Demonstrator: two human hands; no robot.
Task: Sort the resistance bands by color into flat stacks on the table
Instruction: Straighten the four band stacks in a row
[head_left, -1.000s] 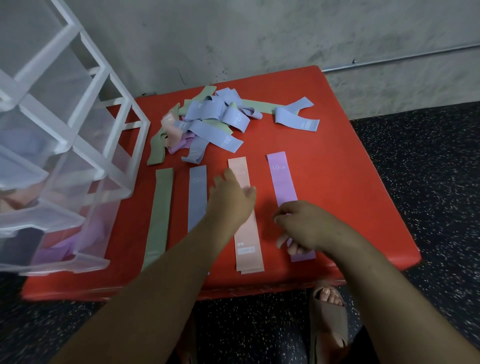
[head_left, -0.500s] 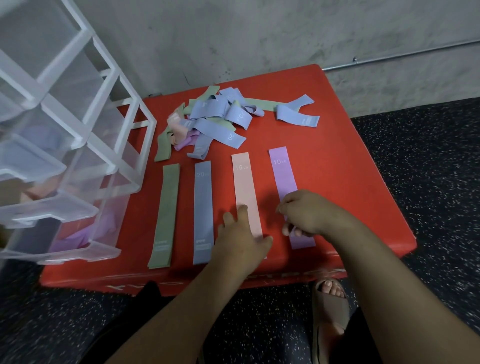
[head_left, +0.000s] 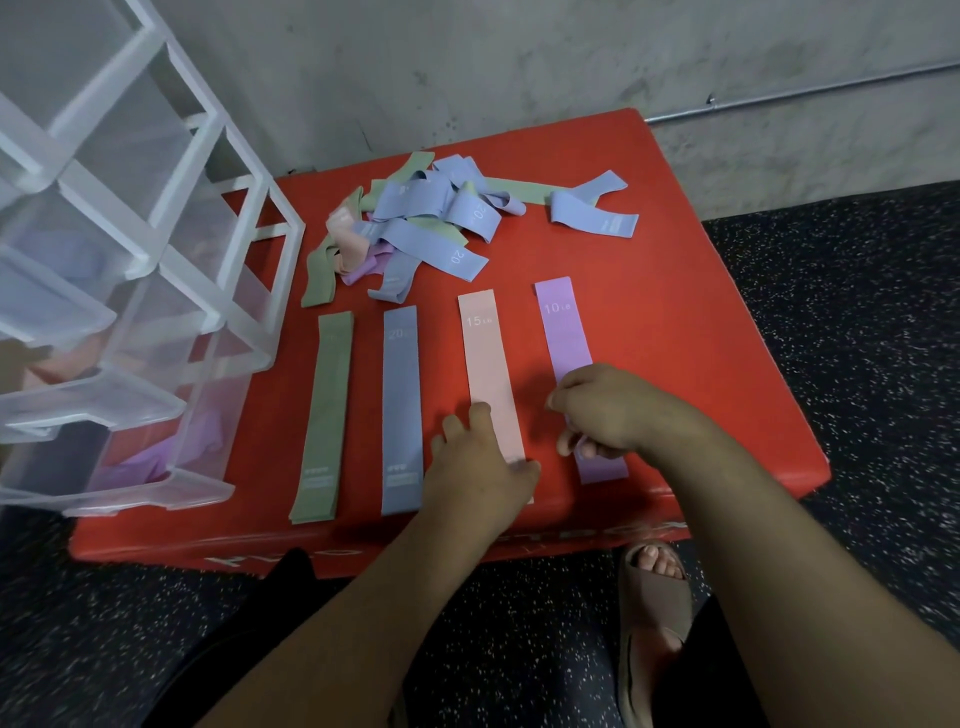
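Observation:
Four bands lie flat side by side on the red table (head_left: 685, 332): a green band (head_left: 323, 415), a blue band (head_left: 400, 400), a pink band (head_left: 487, 364) marked 15 and a purple band (head_left: 562, 327) marked 10. My left hand (head_left: 478, 467) presses flat on the near end of the pink band. My right hand (head_left: 608, 410) lies over the near half of the purple band, and its curled fingers pinch that band. A tangled pile of bands (head_left: 415, 223) in blue, green, pink and purple sits at the back of the table.
A clear plastic drawer unit (head_left: 156, 260) stands on the table's left side with bands in its drawers. One loose blue band (head_left: 592, 213) lies to the right of the pile. A foot in a sandal (head_left: 654, 597) rests on the speckled floor below the table's front edge.
My left hand slid down the pink band from its middle to its near end. My right hand stayed on the purple band.

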